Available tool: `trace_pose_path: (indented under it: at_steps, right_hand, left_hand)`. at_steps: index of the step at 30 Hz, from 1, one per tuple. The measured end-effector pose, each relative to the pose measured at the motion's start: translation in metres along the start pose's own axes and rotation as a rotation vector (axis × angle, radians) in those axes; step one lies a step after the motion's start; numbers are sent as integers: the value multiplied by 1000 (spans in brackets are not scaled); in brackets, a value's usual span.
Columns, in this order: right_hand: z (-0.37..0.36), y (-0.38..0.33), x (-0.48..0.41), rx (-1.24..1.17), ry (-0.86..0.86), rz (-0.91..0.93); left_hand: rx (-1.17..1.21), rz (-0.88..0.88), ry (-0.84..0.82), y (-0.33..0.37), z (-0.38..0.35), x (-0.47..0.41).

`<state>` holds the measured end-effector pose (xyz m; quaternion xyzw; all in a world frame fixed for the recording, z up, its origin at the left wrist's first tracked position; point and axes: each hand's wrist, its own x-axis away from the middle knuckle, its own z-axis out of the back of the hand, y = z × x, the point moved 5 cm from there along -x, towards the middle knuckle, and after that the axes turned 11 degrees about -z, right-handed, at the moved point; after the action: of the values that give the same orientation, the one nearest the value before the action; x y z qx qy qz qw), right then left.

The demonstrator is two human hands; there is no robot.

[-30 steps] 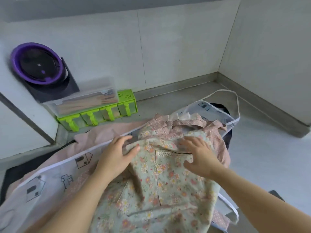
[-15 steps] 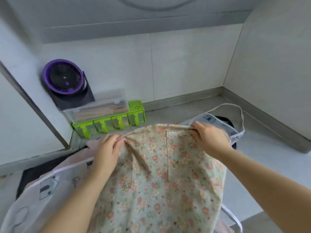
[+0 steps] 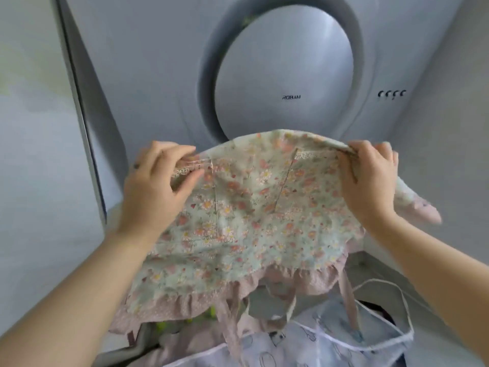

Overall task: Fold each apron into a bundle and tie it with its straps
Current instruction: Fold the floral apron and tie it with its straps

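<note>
A pale green floral apron (image 3: 246, 215) with a pink ruffled hem hangs in the air, spread wide in front of me. My left hand (image 3: 156, 184) pinches its upper left edge by the lace trim. Its upper right edge is gripped by my right hand (image 3: 370, 178), with a pink corner trailing past that hand. Pink straps (image 3: 230, 327) dangle from below the ruffle. Under it lies a white apron (image 3: 317, 345) with line drawings and white piping, its white strap (image 3: 397, 308) looping up at the right.
A grey range hood (image 3: 285, 75) with a round panel marked ROBAM fills the wall straight ahead. White wall panels stand left and right. A pink cloth (image 3: 169, 348) and something lime green (image 3: 164, 325) show beneath the lifted apron.
Both hands have lifted the floral apron off the pile and held it up spread out. My view has tilted upward from the counter to the range hood.
</note>
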<state>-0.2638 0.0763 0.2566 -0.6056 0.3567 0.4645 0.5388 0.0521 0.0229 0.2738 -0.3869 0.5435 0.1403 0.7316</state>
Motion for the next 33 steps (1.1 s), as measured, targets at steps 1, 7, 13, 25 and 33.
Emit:
trace_pose_path:
  at_steps: [1,7,13,25,33]
  right_hand:
    - [-1,5,20,-2,-35,19]
    - [-48,76,215,276,-961,93]
    - [-32,103,355,637,-1786,-154]
    - [-57,125,412,470,-1920,-460]
    - [-64,116,401,389,-1750,-294]
  left_hand:
    - [-13,0,-22,7,-1,20]
    - [90,49,-852,87,-47,236]
    - [666,479,-1643,151,-49,351]
    - [412,486,-1629,120,-80,359]
    - [449,422,-1554,99,-87,366]
